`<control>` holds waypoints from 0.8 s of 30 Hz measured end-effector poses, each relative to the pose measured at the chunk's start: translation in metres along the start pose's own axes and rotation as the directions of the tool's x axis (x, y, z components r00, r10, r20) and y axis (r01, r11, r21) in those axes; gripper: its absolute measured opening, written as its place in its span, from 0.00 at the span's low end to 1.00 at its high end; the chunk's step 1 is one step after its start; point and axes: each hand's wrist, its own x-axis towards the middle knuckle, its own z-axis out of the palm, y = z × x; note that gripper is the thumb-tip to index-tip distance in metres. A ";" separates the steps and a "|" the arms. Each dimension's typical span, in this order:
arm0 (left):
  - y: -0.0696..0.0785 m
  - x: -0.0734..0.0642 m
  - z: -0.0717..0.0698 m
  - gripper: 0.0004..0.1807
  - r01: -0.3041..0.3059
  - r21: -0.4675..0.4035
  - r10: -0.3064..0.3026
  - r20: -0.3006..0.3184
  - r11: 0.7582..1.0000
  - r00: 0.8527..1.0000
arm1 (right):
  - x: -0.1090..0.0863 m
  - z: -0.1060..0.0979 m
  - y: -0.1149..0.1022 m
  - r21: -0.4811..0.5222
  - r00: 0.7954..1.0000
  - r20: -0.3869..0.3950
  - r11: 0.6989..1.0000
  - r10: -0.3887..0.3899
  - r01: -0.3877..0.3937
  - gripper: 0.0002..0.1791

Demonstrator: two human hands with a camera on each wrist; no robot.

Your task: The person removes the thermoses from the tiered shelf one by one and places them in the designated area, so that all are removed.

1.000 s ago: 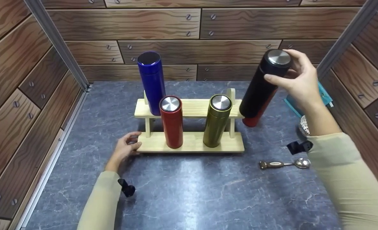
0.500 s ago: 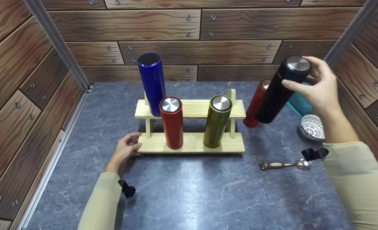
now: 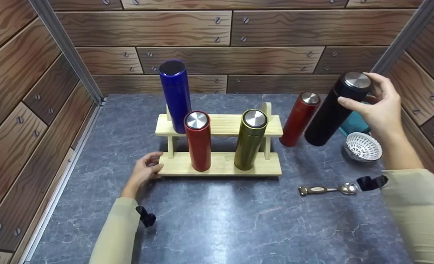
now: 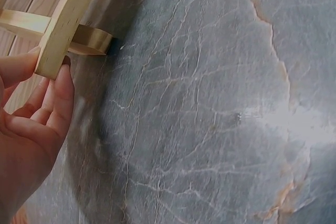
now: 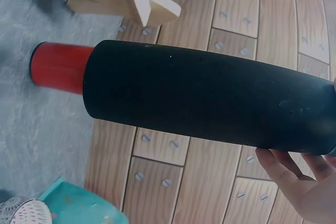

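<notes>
A right hand (image 3: 385,110) grips a black flask (image 3: 328,119) near the bench's (image 3: 217,220) far-right corner, where a leftward swing could topple a red flask (image 3: 298,121), as the left hand (image 3: 144,169) pinches the rack's (image 3: 222,163) left edge.

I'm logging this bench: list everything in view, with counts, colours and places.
Rack: 1, pale wood, centre
Table: 1, grey, under rack
Blue bottle: 1, blue, upper shelf
Red bottles: 2, red, lower shelf and right of rack
Olive bottle: 1, olive, lower shelf
Black bottle: 1, black, held, right
Scoop: 1, brown and silver, right
Bowl: 1, white, far right
Teal item: 1, teal, behind bowl
Walls: 3, brown, back and sides
Posts: 2, grey, corners
Sleeves: 2, green, both sides
Wrist mounts: 2, black, at sleeves
Left hand: 1, gripping rack
Right hand: 1, gripping black bottle
</notes>
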 end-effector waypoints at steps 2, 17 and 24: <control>0.000 0.001 0.000 0.25 0.000 -0.002 0.000 -0.002 1.000 1.000 | 0.001 -0.003 0.004 -0.017 1.000 -0.013 1.000 0.009 -0.009 0.39; 0.001 0.001 0.000 0.25 0.014 -0.001 -0.014 0.005 1.000 1.000 | 0.007 -0.014 0.042 -0.013 0.990 -0.111 0.996 0.087 -0.089 0.38; 0.001 0.001 0.001 0.25 -0.003 0.004 0.003 0.000 1.000 1.000 | 0.011 -0.017 0.057 -0.068 0.977 -0.168 0.987 0.129 -0.142 0.39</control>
